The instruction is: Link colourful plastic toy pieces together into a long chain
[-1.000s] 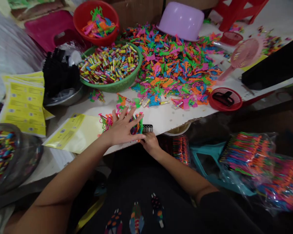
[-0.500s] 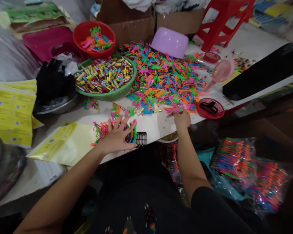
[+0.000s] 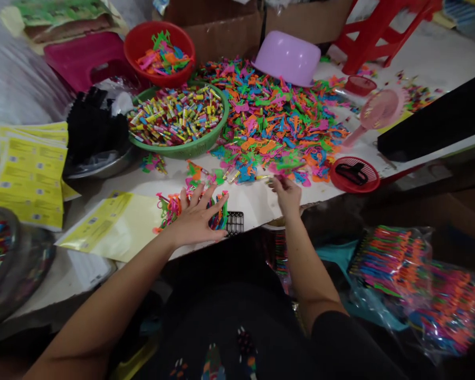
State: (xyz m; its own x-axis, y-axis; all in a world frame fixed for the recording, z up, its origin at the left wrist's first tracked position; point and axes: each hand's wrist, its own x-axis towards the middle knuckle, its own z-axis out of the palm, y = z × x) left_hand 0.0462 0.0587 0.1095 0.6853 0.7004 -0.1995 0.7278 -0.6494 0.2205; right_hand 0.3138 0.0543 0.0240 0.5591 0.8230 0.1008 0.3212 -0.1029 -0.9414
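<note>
Left grip (image 3: 200,217) lies with its fingers spread wide over a row of colourful plastic pieces (image 3: 224,205), nearer the person than the green basket (image 3: 190,149). Those pieces stand packed together under and around the palm, and a black grid rack (image 3: 235,224) shows just beside them, toward the counter's edge. Right grip (image 3: 288,196) reaches to the right of and nearer than the green basket, its fingers bent together at the front fringe of a loose pile (image 3: 277,116); whether they hold a piece cannot be told. A yellow tube (image 3: 262,178) lies just beside those fingertips.

That pile, in pink, orange, green and blue, spreads over the counter (image 3: 257,205) directly right of the green basket, which is itself heaped with small tubes (image 3: 178,116). Just behind the green basket sits a red bowl (image 3: 158,78) of similar pieces; behind and to its right, a purple basin (image 3: 287,55) is upturned at the pile's far side. Well right of the green basket, a red sieve (image 3: 371,179) holds something black. Left of and nearer than the green basket lies a yellow printed sheet (image 3: 103,219).
</note>
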